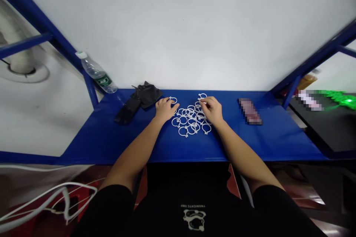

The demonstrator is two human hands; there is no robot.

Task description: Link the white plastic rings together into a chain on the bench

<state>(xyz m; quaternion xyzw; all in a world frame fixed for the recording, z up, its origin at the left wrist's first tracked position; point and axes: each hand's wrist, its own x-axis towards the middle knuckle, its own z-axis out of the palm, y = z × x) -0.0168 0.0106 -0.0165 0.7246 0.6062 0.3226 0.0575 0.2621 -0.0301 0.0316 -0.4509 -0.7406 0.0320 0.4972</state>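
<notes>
Many white rings (194, 124) heaped mid-frame, likely to suit your reach from both sides. Left hand (164, 109) loosely spread, slack, by the heap's upper left; right hand (212, 110) curled upper right, grip unclear.

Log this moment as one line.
left hand: at white ring | right hand: at pile's far right | white rings: loose pile between hands | bottle: left, upright

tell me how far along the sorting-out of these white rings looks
Nothing looks clearly finished: most white rings lie loose and overlapping on the blue table. The left hand is at one ring on the far left edge, the right hand at the right side; its grip is unclear. The tangled middle seems left.
</notes>
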